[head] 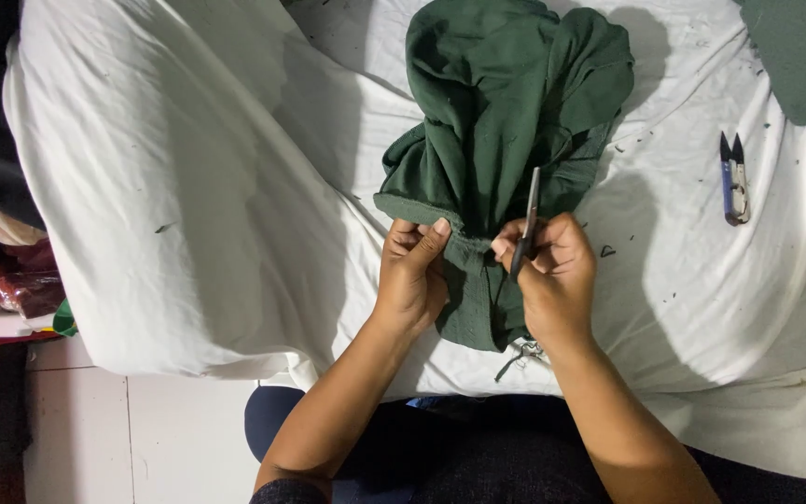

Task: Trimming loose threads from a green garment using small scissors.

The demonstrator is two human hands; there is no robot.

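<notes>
- The left hand (411, 273) pinches the ribbed hem of the dark green garment (501, 140), fingers closed on the fabric.
- The right hand (555, 275) grips slim thread snips (526, 224), blades pointing far.
- The garment lies bunched mid-surface on the white sheet (188, 187); spare snips (734, 179) lie well right.
- Risk: with blades so close to the pinching thumb, a slip could nick skin or cut the hem.

A white sheet (170, 187) covered the table, spare blue snips (734, 179) lay off to the right, more green fabric (804, 56) in the corner, bags (2, 289) piled left.
</notes>
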